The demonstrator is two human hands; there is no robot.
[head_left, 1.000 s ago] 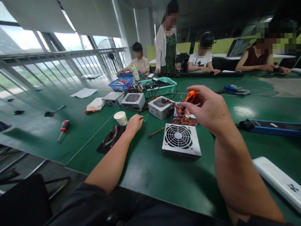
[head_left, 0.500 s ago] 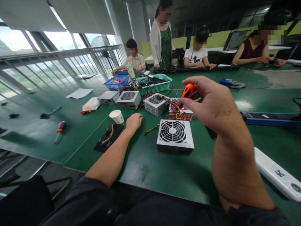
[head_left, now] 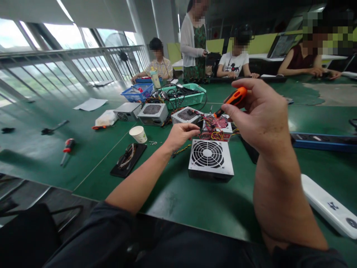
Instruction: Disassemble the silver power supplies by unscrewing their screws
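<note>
My right hand (head_left: 259, 111) grips an orange and black screwdriver (head_left: 235, 97) by its handle, above and right of the nearest power supply. That power supply (head_left: 211, 160) lies on the green table with its round fan grille facing up. My left hand (head_left: 181, 136) is at its far left corner, thumb and fingers pinched together; whatever may be between them is too small to tell. Just beyond sits another power supply with a red fan (head_left: 219, 121) and a bundle of coloured cables (head_left: 213, 134). Small screws (head_left: 153, 143) lie beside a paper cup (head_left: 138, 134).
More power supplies (head_left: 153, 113) stand behind, before a green basket of cables (head_left: 195, 97) and a blue basket (head_left: 134, 93). Glasses on a black case (head_left: 128, 160) and a red screwdriver (head_left: 68, 147) lie leftward. A white device (head_left: 329, 204) and a blue power strip (head_left: 323, 141) lie rightward. Several people are opposite.
My left hand has moved right from beside the cup to the near power supply's far corner, uncovering the small screws. My right hand has risen slightly rightward with the screwdriver, which now tilts more.
</note>
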